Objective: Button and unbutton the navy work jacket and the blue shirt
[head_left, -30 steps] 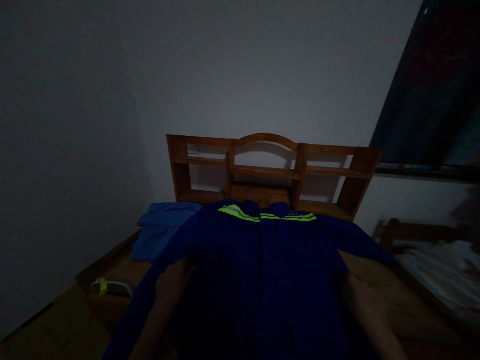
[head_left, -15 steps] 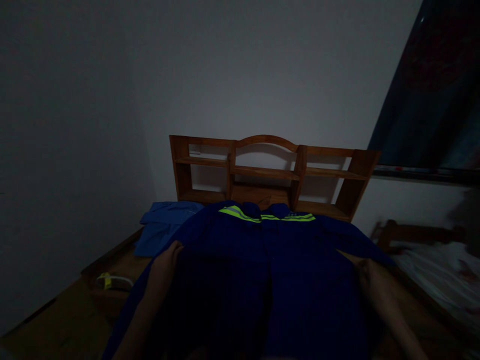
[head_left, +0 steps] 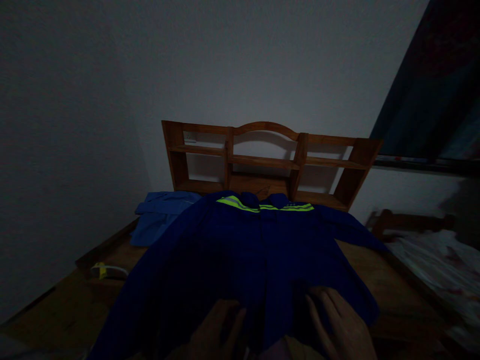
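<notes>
A dark blue work jacket (head_left: pixel 247 250) with yellow-green reflective stripes at the shoulders lies spread flat on a wooden bed (head_left: pixel 375 270), collar toward the headboard. My left hand (head_left: pixel 215 332) rests flat on its lower front, fingers stretched out. Just to the right, my right hand (head_left: pixel 337 325) lies on the jacket's lower front too, fingers apart and flat. Both hands sit close together near the bottom edge of the view. The room is very dim.
A wooden headboard with open shelves (head_left: pixel 266 165) stands against the wall. A lighter blue folded garment (head_left: pixel 161 220) lies at the bed's far left. A small yellow and white object (head_left: pixel 103 271) sits on the left edge. Another bed with pale bedding (head_left: pixel 435 265) is at right.
Both hands have moved from the jacket's outer sides inward and down to its lower middle. The jacket looks smoother and flatter.
</notes>
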The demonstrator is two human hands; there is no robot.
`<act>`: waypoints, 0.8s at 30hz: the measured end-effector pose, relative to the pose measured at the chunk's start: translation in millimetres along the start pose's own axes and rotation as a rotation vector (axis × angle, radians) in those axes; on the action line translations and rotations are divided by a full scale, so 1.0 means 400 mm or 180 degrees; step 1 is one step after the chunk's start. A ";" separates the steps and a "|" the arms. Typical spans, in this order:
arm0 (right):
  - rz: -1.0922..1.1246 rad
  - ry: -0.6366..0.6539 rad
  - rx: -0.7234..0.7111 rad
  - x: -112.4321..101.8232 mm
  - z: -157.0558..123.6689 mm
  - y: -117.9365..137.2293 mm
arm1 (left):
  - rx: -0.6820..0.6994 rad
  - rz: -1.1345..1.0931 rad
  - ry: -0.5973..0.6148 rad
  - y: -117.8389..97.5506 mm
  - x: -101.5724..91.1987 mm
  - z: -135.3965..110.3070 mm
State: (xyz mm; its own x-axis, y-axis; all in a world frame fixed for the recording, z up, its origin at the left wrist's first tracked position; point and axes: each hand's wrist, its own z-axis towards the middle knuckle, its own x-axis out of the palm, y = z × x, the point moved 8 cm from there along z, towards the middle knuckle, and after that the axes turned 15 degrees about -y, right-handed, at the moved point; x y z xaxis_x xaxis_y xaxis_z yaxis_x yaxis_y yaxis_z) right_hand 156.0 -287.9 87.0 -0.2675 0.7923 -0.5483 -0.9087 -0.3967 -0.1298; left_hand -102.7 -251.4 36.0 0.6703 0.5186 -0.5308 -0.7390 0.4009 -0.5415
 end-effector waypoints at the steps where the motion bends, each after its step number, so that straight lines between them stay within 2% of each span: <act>1: 0.0102 -0.0028 -0.0145 0.001 0.004 0.038 | -0.0108 -0.0092 0.0125 -0.020 0.039 -0.032; 4: 0.0467 0.0174 -0.0134 0.029 0.002 0.111 | -0.0285 -0.0047 0.0149 -0.036 0.110 -0.087; 9: 0.0875 0.0447 0.0285 0.101 -0.031 0.156 | -0.0180 0.0444 -0.0415 -0.007 0.128 -0.084; 13: 0.0868 0.0729 0.0641 0.152 -0.067 0.143 | -0.0252 0.0353 -0.0796 0.008 0.118 -0.069; 16: 0.0751 0.0843 0.0596 0.171 -0.089 0.145 | -0.0193 -0.0112 -0.0835 0.007 0.117 -0.059; 19: 0.0585 0.0904 0.0701 0.182 -0.098 0.146 | -0.0312 -0.0682 -0.0809 0.015 0.121 -0.051; 22: 0.0434 0.0691 0.0880 0.163 -0.074 0.118 | -0.0410 -0.0924 -0.0738 0.020 0.121 -0.039; 24: 0.0238 0.0321 0.1005 0.119 -0.045 0.055 | -0.0344 -0.0793 -0.0709 0.025 0.097 -0.019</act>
State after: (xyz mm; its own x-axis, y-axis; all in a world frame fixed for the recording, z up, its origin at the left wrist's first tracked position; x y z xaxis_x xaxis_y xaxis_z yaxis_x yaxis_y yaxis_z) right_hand 129.0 -267.0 43.2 -0.3184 0.7104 -0.6276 -0.9464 -0.2762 0.1674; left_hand -83.5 -233.0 5.1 0.7890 0.5718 -0.2248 -0.5351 0.4598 -0.7086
